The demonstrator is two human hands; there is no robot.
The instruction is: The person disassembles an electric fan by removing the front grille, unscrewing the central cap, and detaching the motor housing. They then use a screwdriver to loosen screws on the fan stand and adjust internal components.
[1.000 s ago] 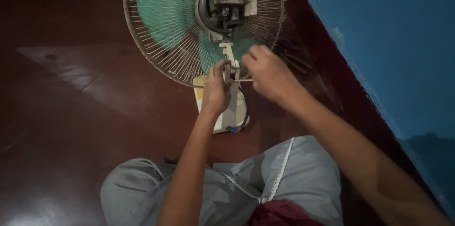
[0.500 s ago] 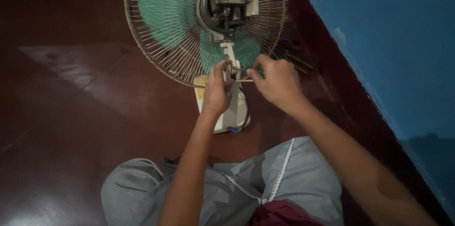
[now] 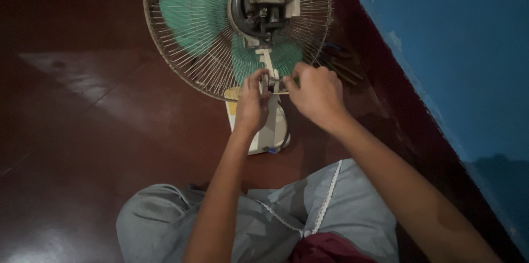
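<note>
Sitting on the dark red floor (image 3: 82, 147) with knees in grey trousers (image 3: 308, 213) poking up at the bottom of the view, the person is leaning over a small electric fan (image 3: 237, 26), so I'm using that fan as the reference for everything. Both arms are reaching forward to the fan's neck (image 3: 268, 67), the pale stalk between the base and the motor. The left hand (image 3: 252, 103) is pinching the neck from its left side, fingers closed around the joint there. The right hand (image 3: 315, 95) is coming in from the right side of the neck, fingertips clamped on something small at the same joint; I can't tell what the bit is, it's too tiny and dark. The fan's cream base (image 3: 270, 130) is sitting on the floor just under both hands. Beyond the hands, the bare motor housing (image 3: 268, 1) is facing the camera with its rear cover off, and the wire guard (image 3: 182, 59) with green blades (image 3: 184, 6) is lying behind it. Right of the fan a few tools (image 3: 341, 67) are lying by the blue wall (image 3: 441, 37).
</note>
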